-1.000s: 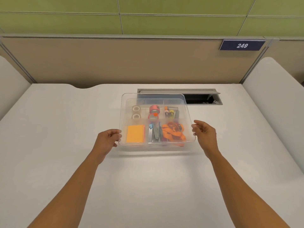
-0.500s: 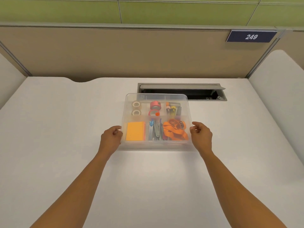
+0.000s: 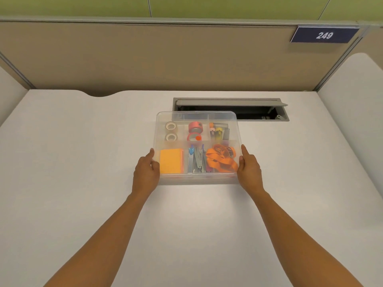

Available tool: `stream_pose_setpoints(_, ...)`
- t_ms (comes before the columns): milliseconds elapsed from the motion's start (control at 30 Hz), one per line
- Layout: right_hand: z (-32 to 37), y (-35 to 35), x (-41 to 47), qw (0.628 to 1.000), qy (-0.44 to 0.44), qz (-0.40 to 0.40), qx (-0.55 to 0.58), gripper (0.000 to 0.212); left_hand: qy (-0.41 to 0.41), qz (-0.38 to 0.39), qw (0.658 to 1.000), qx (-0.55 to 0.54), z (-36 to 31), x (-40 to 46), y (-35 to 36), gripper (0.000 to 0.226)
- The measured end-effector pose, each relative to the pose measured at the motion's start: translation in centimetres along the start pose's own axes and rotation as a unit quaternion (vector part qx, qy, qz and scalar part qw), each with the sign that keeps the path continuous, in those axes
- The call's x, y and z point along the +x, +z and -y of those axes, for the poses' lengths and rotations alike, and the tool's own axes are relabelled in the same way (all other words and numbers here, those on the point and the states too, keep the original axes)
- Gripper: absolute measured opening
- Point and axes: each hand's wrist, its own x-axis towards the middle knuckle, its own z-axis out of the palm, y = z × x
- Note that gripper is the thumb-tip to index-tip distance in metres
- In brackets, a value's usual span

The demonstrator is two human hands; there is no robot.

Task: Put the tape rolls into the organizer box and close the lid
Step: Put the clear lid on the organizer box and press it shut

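A clear organizer box [image 3: 196, 180] stands on the white desk, and its transparent lid [image 3: 219, 116] lies flat on top of it. Through the lid I see two clear tape rolls [image 3: 171, 131] in the back left compartment. Two pink tape rolls [image 3: 195, 131] sit in the compartment beside them. My left hand [image 3: 146, 172] holds the lid's left edge near the front corner, thumb on top. My right hand [image 3: 248, 170] holds the right edge the same way.
The box also holds orange sticky notes [image 3: 171, 163], pens and metal tools [image 3: 195, 161], an orange lanyard [image 3: 221, 160] and small items [image 3: 218, 131]. An open cable hatch [image 3: 230, 109] lies just behind the box. A beige partition with plate 249 [image 3: 324, 35] bounds the desk.
Both hands have lowered the lid, which was held tilted above the box, down flat onto it. The hands have shifted inward along its sides.
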Motion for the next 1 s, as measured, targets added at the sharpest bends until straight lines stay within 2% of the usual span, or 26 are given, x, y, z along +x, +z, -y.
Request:
stream_pose_setpoints(133, -0.1, 0.2, -0.2, 1.0, 0.005, 0.001, -0.013, 0.048, 0.053, -0.012, 0.991, 0.121, 0.6, -0.6, 0.2, 0.052)
stream_pose_setpoints(467, -0.1, 0.2, 0.1, 1.0, 0.009, -0.003, -0.024, 0.049, 0.069, -0.022, 0.988, 0.134, 0.7, -0.6, 0.5, 0.05)
stream_pose_setpoints(600, 0.0, -0.5, 0.4, 0.997, -0.007, -0.003, -0.072, 0.046, 0.088, -0.005, 0.981, 0.173, 0.8, 0.1, -0.2, 0.05)
stream_pose_setpoints(733, 0.5, -1.6, 1.8, 0.994, -0.019, -0.047, -0.094, 0.037, 0.101, 0.0, 0.987, 0.124, 0.7, 1.4, -1.0, 0.054)
stream_pose_setpoints(900, 2.1, -1.4, 5.2, 0.99, -0.037, -0.074, -0.112, 0.047, 0.117, -0.083, 0.987, 0.071, -1.2, 3.8, -0.7, 0.054)
stream_pose_setpoints(1000, 2.5, -0.5, 7.3, 0.991, -0.075, -0.032, -0.107, 0.054, 0.097, -0.03, 0.99, 0.097, -2.2, 6.2, 0.1, 0.067)
